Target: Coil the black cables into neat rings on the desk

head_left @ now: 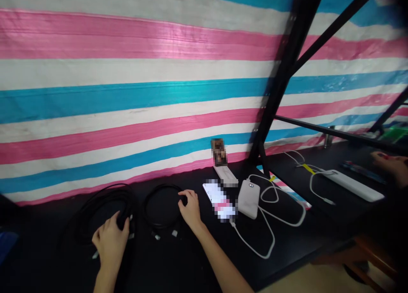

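Note:
At the lower left, my left hand [111,238] curls over the right side of a larger coil of black cable [92,199], with dark cable between thumb and fingers. Pale connector ends [131,236] show beside its thumb. A smaller black cable coil [156,223] lies to the right, its silver and white plugs [174,233] at the near side. My right hand [191,212] is at that coil's right edge, thumb and index finger apart. Whether its fingertips touch the cable is unclear in the dark.
Right of my right hand lie a lit phone [219,201], a white power bank [249,198] and looped white cables [270,246]. A small stand [225,175] is behind them. Black metal posts [280,80] rise before striped sheeting. At far right, another person's hand [390,163] is near a white bar [353,184].

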`<state>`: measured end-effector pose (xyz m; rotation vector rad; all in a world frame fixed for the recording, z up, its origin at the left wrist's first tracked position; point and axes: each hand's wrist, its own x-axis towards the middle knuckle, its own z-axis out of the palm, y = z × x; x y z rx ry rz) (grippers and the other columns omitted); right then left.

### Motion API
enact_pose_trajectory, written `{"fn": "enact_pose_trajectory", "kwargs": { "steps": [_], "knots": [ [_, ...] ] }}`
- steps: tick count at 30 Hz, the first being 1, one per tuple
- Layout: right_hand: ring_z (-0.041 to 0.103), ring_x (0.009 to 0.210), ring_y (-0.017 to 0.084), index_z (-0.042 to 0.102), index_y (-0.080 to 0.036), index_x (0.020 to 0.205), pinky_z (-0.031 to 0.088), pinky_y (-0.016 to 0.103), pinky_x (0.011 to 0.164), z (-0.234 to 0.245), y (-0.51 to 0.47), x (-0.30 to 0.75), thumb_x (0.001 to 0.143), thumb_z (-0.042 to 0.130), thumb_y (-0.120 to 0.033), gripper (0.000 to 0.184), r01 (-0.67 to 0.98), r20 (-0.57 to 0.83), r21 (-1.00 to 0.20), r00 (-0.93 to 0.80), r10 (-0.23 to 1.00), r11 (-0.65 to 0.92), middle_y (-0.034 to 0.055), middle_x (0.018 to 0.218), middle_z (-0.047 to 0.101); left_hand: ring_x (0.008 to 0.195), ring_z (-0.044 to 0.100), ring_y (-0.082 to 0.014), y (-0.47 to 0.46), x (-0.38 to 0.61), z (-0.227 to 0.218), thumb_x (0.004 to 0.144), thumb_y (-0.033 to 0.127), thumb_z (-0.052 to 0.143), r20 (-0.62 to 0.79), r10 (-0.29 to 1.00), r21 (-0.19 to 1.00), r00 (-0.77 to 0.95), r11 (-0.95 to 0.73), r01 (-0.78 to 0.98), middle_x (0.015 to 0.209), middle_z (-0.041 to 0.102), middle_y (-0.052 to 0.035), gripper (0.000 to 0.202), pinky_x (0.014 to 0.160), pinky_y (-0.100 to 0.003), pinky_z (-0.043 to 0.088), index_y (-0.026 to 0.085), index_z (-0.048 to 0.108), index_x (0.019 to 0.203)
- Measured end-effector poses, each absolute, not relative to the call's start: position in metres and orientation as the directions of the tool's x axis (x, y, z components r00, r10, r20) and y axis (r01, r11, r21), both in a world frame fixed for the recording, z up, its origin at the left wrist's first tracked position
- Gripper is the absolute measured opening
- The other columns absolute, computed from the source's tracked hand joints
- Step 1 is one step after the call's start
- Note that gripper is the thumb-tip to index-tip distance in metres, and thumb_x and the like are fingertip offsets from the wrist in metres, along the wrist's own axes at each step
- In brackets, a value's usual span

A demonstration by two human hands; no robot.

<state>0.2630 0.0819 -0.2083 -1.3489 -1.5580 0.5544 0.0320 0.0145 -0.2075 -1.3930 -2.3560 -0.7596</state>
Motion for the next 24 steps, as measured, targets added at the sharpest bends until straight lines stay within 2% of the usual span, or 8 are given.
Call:
{"fn": "enact_pose_trajectory", "kwargs": {
  "steps": [2,5,12,17,21,24],
  "knots": [
    [0.052,0.096,0.022,0.064,-0.021,0.089,0.039,0.038,0.09,-0.209,0.083,0.264,0.069,0.051,-0.01,0.026,0.487,0.363,-0.826,0.073,0.929,0.285,0.0063,0.098,0.057,0.086,0.057,-0.0267,0.012,0.031,-0.21,0.08,0.031,0.042,0.488,0.748,0.26,-0.45,0.368,0.893,0.094,0.065,-0.0111,0.031,0.087,-0.042,0.032,0.016,0.064,0.096],
    [0.052,0.095,0.023,0.064,-0.021,0.09,0.039,0.038,0.09,-0.211,0.084,0.264,0.07,0.051,-0.012,0.026,0.489,0.361,-0.823,0.059,0.931,0.288,0.0066,0.099,0.057,0.083,0.056,-0.0253,0.01,0.033,-0.205,0.08,0.031,0.044,0.487,0.733,0.335,-0.474,0.345,0.877,0.092,0.066,-0.0103,0.028,0.084,-0.04,0.031,0.016,0.066,0.088],
    [0.051,0.098,0.024,0.065,-0.019,0.091,0.038,0.039,0.092,-0.215,0.088,0.265,0.071,0.05,-0.014,0.025,0.489,0.363,-0.819,0.033,0.931,0.301,0.0083,0.101,0.057,0.088,0.056,-0.0229,0.01,0.035,-0.193,0.086,0.036,0.041,0.531,0.651,0.407,-0.542,0.365,0.837,0.092,0.066,-0.0058,0.03,0.084,-0.036,0.03,0.018,0.062,0.097],
    [0.052,0.095,0.023,0.065,-0.019,0.09,0.039,0.039,0.089,-0.213,0.087,0.264,0.071,0.05,-0.014,0.025,0.49,0.361,-0.819,0.034,0.932,0.299,0.0076,0.099,0.058,0.089,0.055,-0.0246,0.01,0.034,-0.192,0.086,0.039,0.039,0.564,0.593,0.439,-0.574,0.374,0.817,0.093,0.065,-0.0082,0.034,0.083,-0.036,0.031,0.017,0.061,0.098],
    [0.052,0.095,0.023,0.065,-0.02,0.089,0.04,0.038,0.089,-0.211,0.086,0.264,0.071,0.051,-0.014,0.023,0.484,0.354,-0.825,0.042,0.934,0.29,0.007,0.098,0.057,0.085,0.058,-0.0235,0.01,0.036,-0.192,0.082,0.038,0.046,0.545,0.636,0.442,-0.546,0.335,0.832,0.09,0.066,-0.0069,0.027,0.083,-0.037,0.031,0.018,0.064,0.088],
    [0.051,0.095,0.023,0.065,-0.02,0.088,0.04,0.037,0.09,-0.211,0.085,0.264,0.071,0.052,-0.013,0.023,0.483,0.348,-0.829,0.05,0.936,0.282,0.0068,0.098,0.057,0.087,0.058,-0.0244,0.01,0.037,-0.191,0.078,0.037,0.05,0.461,0.708,0.435,-0.535,0.344,0.832,0.091,0.066,-0.0062,0.025,0.082,-0.038,0.031,0.02,0.065,0.088]
  ]
}}
